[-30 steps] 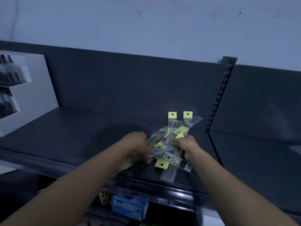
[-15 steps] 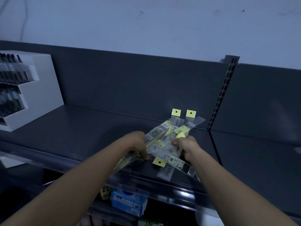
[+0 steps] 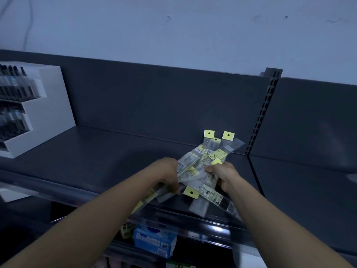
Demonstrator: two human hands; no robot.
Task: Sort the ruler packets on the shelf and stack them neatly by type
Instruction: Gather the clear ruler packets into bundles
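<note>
Between the white display box at the left and the ruler packets, the shelf shows a wide stretch of bare dark surface, which a hand could reach from the front. The back panel closes this stretch behind. The slotted upright stands just right of the packets. The packets are fanned out near the front rail, some ends reaching over it. The left hand and the right hand both grip them, so this spot is crowded. Beyond the upright, the neighbouring shelf shows bare surface too.
</note>
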